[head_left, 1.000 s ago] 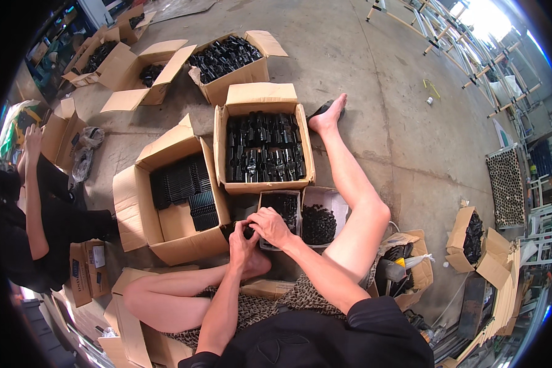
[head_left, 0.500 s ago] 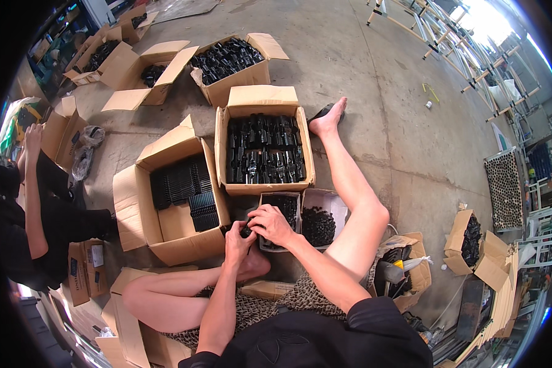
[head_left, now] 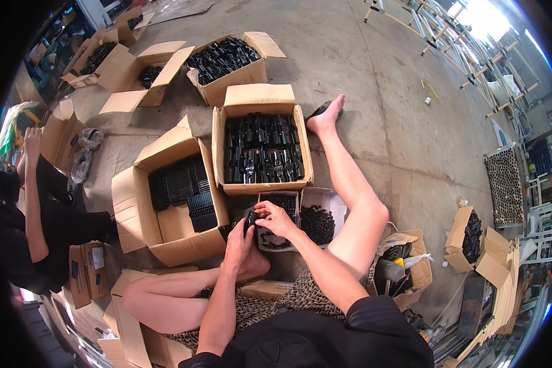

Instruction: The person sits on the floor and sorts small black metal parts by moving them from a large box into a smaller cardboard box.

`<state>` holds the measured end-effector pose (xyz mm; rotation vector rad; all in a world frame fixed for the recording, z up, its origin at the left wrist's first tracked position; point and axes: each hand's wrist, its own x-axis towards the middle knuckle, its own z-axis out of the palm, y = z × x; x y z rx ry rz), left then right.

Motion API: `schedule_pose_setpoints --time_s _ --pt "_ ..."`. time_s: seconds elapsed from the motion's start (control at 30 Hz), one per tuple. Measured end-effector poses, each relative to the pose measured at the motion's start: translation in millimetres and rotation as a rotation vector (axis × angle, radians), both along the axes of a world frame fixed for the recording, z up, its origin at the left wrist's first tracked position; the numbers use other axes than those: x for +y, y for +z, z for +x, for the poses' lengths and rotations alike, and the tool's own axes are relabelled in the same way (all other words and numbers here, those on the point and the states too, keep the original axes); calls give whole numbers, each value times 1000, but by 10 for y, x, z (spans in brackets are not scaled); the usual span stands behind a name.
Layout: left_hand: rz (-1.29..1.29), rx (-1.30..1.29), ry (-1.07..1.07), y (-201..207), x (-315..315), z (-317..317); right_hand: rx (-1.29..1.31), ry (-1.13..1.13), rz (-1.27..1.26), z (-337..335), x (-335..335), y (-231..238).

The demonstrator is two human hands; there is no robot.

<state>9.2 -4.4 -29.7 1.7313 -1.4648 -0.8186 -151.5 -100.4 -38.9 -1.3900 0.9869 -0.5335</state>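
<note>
My left hand (head_left: 236, 243) grips a small black plastic part (head_left: 250, 222), which stands up between thumb and fingers. Close beside it, my right hand (head_left: 276, 219) has its fingertips drawn together; whatever they may hold is too small to make out. Both hands are above the near edge of a small white box (head_left: 275, 247) with black pieces in it. Just right of that, another small box (head_left: 340, 205) holds a heap of tiny black pieces (head_left: 317, 224).
Ahead, a carton (head_left: 264, 187) holds rows of glossy black parts. To its left, another carton (head_left: 184, 250) contains stacked flat black parts. More cartons (head_left: 230, 87) stand farther off. A co-worker's arm (head_left: 33, 202) is at far left. My bare legs (head_left: 357, 202) flank the boxes.
My right hand has drawn back slightly from the left, uncovering the black part. The left hand still grips it. The whole view has shifted a little.
</note>
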Motion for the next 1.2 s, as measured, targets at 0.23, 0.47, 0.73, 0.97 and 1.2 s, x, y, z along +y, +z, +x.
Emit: schedule_pose_setpoints --time_s 0.23,0.47,0.73,0.97,1.2 --pt "23 68 26 45 -12 5 -92 85 11 -54 10 -91" --pt "22 257 136 44 -8 -2 -7 166 -250 -77 -12 -16" --pt "103 604 224 -140 -28 79 139 301 -567 -43 -50 63" --pt "279 966 143 -20 -62 247 50 362 -606 -83 -141 282" --pt "263 925 115 73 -75 260 52 335 -602 -102 -154 375"
